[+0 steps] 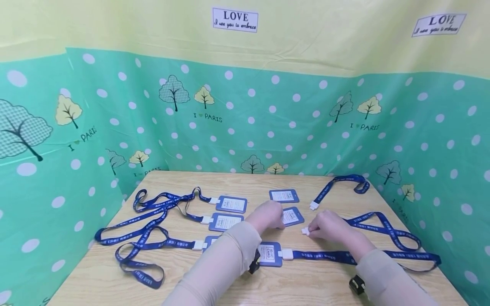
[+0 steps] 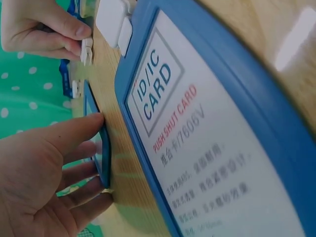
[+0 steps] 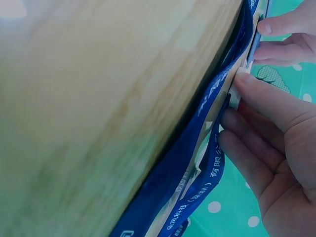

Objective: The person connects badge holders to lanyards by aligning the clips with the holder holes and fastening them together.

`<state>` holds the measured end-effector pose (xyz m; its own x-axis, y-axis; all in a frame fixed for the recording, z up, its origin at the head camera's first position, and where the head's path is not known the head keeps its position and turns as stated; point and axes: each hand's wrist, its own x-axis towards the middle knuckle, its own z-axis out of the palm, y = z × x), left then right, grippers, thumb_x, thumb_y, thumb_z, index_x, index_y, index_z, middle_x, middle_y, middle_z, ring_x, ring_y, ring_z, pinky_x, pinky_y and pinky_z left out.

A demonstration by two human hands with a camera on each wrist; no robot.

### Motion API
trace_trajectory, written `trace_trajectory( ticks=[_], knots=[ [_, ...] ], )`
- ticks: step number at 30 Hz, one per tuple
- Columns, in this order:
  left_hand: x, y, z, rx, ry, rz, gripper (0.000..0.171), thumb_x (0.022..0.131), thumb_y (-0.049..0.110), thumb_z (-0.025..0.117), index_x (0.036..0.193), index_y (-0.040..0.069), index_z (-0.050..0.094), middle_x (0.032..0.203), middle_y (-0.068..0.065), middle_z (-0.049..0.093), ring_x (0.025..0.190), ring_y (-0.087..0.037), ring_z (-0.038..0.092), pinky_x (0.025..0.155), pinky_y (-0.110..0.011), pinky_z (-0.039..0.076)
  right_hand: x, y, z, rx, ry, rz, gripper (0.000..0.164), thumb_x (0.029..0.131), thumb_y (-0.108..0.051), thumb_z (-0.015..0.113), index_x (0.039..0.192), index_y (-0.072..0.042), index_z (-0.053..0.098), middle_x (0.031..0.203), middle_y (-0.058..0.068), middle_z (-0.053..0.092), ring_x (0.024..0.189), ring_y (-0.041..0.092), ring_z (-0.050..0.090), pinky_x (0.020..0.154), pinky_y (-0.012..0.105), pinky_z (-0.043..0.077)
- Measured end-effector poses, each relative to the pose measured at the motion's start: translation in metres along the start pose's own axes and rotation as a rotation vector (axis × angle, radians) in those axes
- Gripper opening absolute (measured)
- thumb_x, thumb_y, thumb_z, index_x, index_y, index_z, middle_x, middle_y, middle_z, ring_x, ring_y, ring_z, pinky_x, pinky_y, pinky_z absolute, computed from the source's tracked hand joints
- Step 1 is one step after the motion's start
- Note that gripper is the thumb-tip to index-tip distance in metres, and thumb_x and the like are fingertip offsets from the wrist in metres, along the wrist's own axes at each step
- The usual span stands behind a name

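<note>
My left hand (image 1: pixel 269 214) pinches the left edge of a blue ID card holder (image 1: pixel 293 216) near the middle of the table. In the left wrist view the thumb lies along one edge of that holder (image 2: pixel 104 148), its fingers at the other side. To the right, my right hand (image 1: pixel 332 227) pinches the white plastic clip (image 1: pixel 305 231) of a blue lanyard (image 1: pixel 363 226). The right wrist view shows this clip (image 3: pixel 235 94) between thumb and fingers, the strap trailing off below. A small gap separates clip and holder.
Another card holder (image 1: pixel 284 195) lies behind, near a loose lanyard (image 1: pixel 325 191). At front, a holder (image 1: pixel 271 254) is joined to its lanyard (image 1: pixel 323 256). Several holders with lanyards, including one holder (image 1: pixel 232 204), lie left. A patterned curtain (image 1: pixel 245 123) surrounds the wooden table (image 1: pixel 268 284).
</note>
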<state>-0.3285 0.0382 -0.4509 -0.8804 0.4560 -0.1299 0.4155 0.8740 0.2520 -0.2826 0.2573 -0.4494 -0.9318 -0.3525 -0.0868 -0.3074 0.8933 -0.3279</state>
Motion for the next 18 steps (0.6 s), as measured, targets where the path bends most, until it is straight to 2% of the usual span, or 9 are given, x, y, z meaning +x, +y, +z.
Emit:
trace_trajectory(
  ticks=[6,10,18],
  knots=[
    [-0.003,-0.002,-0.001,0.037,-0.033,0.008,0.026,0.084,0.033,0.085,0.092,0.012,0.073,0.081,0.003,0.064,0.068,-0.010,0.058,0.067,-0.023,0.052,-0.001,0.000,0.000,0.000,0.007,-0.007,0.013,0.081,-0.013,0.086,0.089,-0.022,0.082,0.091,-0.002,0.077,0.087,0.015,0.072,0.084,0.041,0.061],
    [-0.006,-0.003,-0.004,0.030,-0.065,0.018,0.024,0.084,0.031,0.085,0.087,0.012,0.070,0.076,0.002,0.063,0.066,-0.012,0.059,0.063,-0.024,0.051,-0.002,0.000,0.000,-0.001,0.005,-0.007,0.013,0.081,-0.013,0.086,0.088,-0.023,0.082,0.089,-0.003,0.077,0.084,0.012,0.071,0.083,0.041,0.061],
    [-0.013,-0.014,-0.004,0.021,-0.087,0.054,0.024,0.084,0.025,0.083,0.073,0.016,0.065,0.069,0.003,0.063,0.059,-0.012,0.057,0.056,-0.024,0.049,-0.001,0.000,0.001,-0.005,0.001,0.000,0.012,0.082,-0.013,0.085,0.088,-0.023,0.082,0.089,-0.006,0.077,0.082,0.009,0.070,0.084,0.039,0.061]
  ],
)
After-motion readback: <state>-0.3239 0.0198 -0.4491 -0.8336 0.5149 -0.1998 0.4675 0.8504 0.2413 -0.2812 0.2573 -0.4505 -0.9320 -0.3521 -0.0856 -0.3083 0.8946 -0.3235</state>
